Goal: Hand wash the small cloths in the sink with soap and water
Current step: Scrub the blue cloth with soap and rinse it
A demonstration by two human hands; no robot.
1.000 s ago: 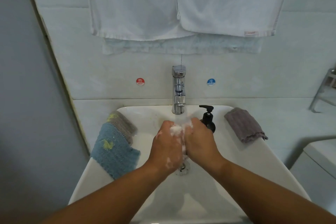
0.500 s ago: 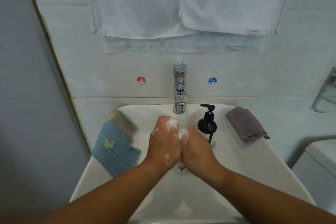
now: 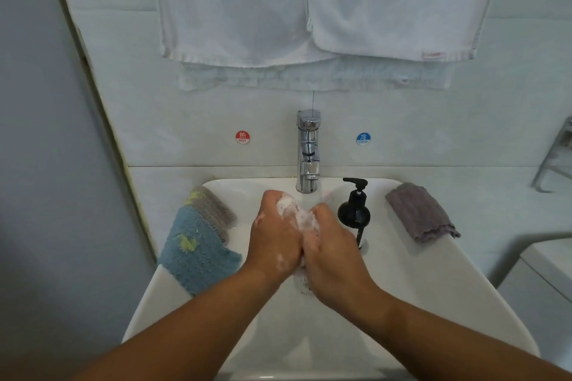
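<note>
**Lathered hands over the basin**

Left hand (image 3: 275, 241) and right hand (image 3: 332, 252) are pressed together around a foamy white cloth (image 3: 298, 216) above the sink (image 3: 433, 281) — blue cloth (image 3: 195, 252) and grey cloth (image 3: 419, 212) lie on the rims; faucet (image 3: 308, 151) behind.

Left hand (image 3: 275, 238) and right hand (image 3: 332, 252) clenched together.

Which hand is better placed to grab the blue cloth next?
Left. The blue cloth drapes over the sink's left rim, right beside the left hand. The right hand would have to cross over. Both hands are soapy and pressed together now.
</note>
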